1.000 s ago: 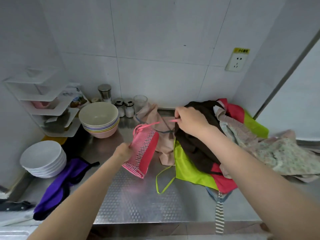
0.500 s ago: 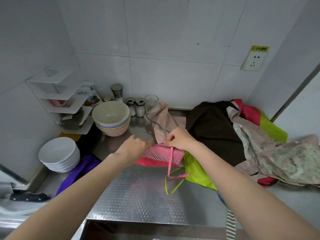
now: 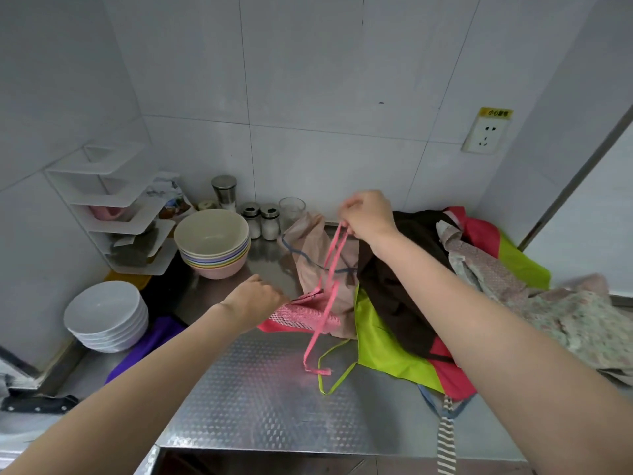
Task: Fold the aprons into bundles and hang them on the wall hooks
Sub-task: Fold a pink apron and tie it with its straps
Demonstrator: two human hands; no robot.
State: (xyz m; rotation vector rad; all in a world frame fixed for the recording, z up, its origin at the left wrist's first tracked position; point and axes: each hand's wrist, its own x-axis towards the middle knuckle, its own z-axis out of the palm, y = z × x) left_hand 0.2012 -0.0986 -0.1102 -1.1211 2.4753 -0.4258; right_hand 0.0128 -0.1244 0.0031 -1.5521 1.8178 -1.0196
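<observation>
A folded pink apron lies on the steel counter. My left hand grips its left end. My right hand is raised above it and pinches the apron's pink strap, which runs taut down to the bundle; the strap's loose end trails onto the counter. To the right lies a heap of other aprons: beige, dark brown, lime green, red and floral. No wall hooks are in view.
Stacked bowls and white plates stand at the left, with a corner shelf, shakers and a glass behind. A purple cloth and a knife lie at the left. A wall socket is at the right.
My right hand has lifted from the bundle, pulling the pink strap up taut. My left hand stays on the bundle's left end.
</observation>
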